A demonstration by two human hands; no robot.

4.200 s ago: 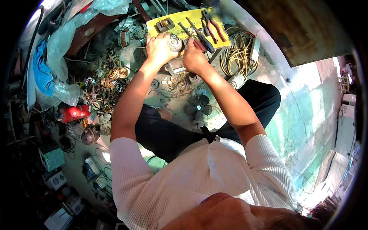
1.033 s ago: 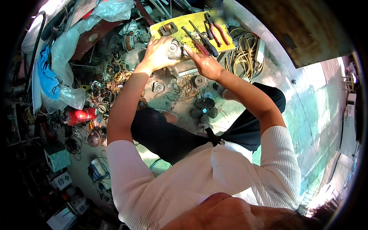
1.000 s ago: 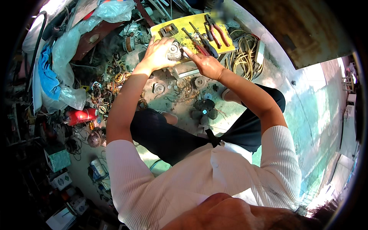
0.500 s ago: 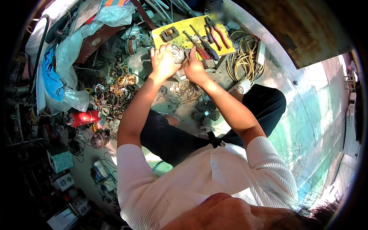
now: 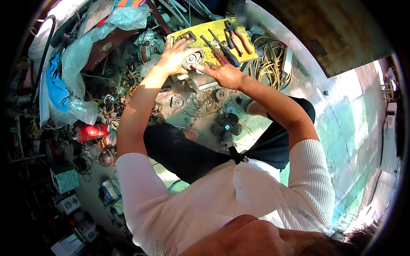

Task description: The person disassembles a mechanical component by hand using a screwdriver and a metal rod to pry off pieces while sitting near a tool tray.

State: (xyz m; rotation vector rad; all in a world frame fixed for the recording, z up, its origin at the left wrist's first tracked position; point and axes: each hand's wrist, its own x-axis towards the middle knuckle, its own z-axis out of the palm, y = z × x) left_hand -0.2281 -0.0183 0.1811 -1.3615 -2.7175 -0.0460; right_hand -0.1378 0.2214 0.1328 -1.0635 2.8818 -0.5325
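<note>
A round grey metal motor part (image 5: 190,62) with a ringed centre is held over the near edge of a yellow board (image 5: 212,32). My left hand (image 5: 174,59) grips it from the left, with fingers spread across its far side. My right hand (image 5: 227,76) holds it from the right; one digit presses on its face and the other fingers are curled. Beyond my hands on the board lie screwdrivers (image 5: 218,52), red-handled pliers (image 5: 243,42) and a dark square metal piece (image 5: 186,36), partly covered by my left fingers.
Coiled yellowish cable (image 5: 269,64) lies right of the board. Between my legs are a dark fan blade (image 5: 226,126) and round metal pieces (image 5: 177,101). Coil parts (image 5: 114,106), a red canister (image 5: 92,132) and plastic sheeting (image 5: 74,77) crowd the left. A rusty panel (image 5: 341,34) stands upper right.
My left hand has shifted left, its fingers now spread over the motor part. The part has moved slightly left and turned its ringed face up. My right hand has swung lower, one digit now on that face.
</note>
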